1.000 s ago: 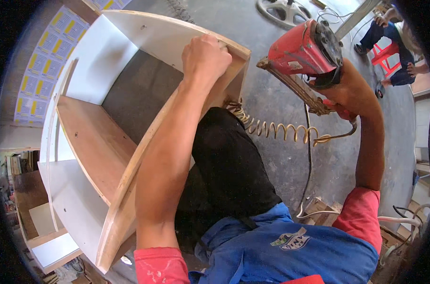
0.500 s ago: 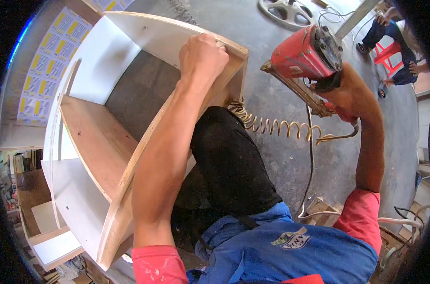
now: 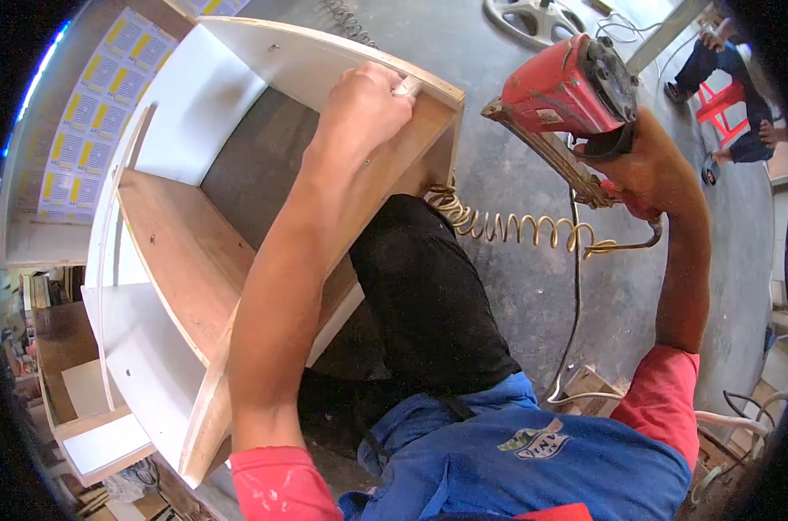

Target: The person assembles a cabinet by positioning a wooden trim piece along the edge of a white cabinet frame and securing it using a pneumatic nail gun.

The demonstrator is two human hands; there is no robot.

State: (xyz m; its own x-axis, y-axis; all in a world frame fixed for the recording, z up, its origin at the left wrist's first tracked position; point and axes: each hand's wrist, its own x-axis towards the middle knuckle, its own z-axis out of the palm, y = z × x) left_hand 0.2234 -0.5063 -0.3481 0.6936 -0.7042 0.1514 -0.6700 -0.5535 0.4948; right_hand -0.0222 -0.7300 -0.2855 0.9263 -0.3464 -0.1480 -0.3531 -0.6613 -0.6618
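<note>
My left hand (image 3: 366, 106) is closed at the far right corner of a curved wooden cabinet frame (image 3: 389, 156). A small pale piece of wood (image 3: 407, 85) pokes out from its fingers, against the inner side of the corner; the rest of it is hidden. My right hand (image 3: 624, 165) grips a red pneumatic nail gun (image 3: 554, 91) by its handle, off to the right of the frame. The gun's nose points left toward that corner, apart from the wood. A coiled air hose (image 3: 533, 230) hangs between the gun and the frame.
White inner panels (image 3: 190, 104) and a wooden divider (image 3: 185, 243) make up the cabinet. My black-clad knee (image 3: 420, 278) is against it. A metal handwheel (image 3: 537, 19) lies on the grey floor (image 3: 498, 321). At far right, a person sits on a red stool (image 3: 719, 108).
The frame has tilted slightly, showing more of its near board. My left forearm has shifted left, and the pale piece shows more. The nail gun has moved slightly right and up.
</note>
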